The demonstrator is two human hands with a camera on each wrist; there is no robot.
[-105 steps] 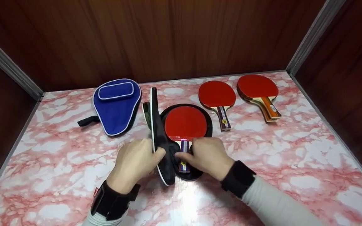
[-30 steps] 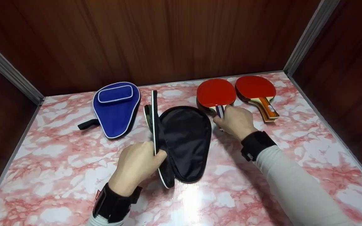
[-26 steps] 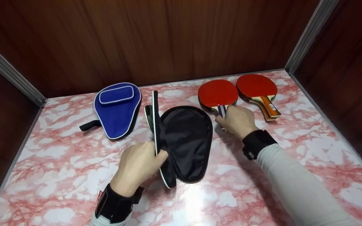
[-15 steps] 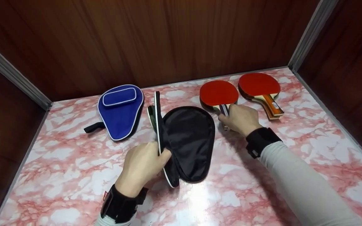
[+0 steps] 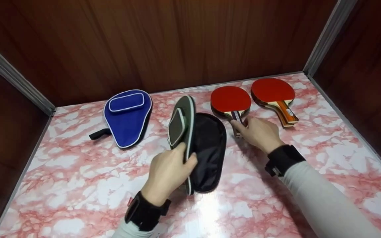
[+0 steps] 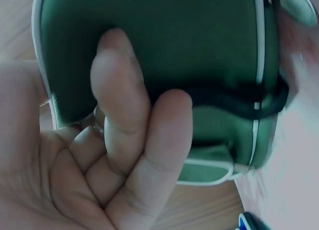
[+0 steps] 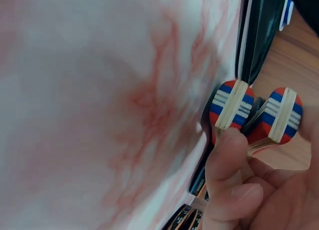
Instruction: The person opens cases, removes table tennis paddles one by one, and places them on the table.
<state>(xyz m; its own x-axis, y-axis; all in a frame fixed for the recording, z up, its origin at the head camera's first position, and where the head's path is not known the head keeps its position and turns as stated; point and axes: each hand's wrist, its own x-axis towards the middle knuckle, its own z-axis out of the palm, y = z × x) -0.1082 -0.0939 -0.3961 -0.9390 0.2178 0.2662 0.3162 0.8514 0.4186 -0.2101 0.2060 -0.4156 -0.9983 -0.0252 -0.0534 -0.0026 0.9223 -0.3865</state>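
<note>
My left hand (image 5: 169, 173) pinches the edge of the lid of a green paddle case (image 5: 184, 114) with white piping and a small pocket. The lid stands tilted over the case's black-lined base (image 5: 210, 148), which lies flat with no paddle showing in it. In the left wrist view, bent fingers (image 6: 167, 130) lie against the green fabric beside a black strap. My right hand (image 5: 261, 132) is at the handles of two stacked red table tennis paddles (image 5: 231, 99), thumb and fingers loosely parted. The right wrist view shows both striped handle ends (image 7: 232, 105) close to the fingertips.
A blue paddle case (image 5: 127, 122) with a white-edged pocket and black strap lies at the back left. Another stack of red paddles (image 5: 272, 91) with orange handles lies at the back right. Wooden panels (image 5: 177, 43) enclose the pink marbled table (image 5: 78, 185).
The red paddle in the case was carried right onto another paddle, and my right hand has loosened from its handle. My left hand has swung the case lid rightward over the base.
</note>
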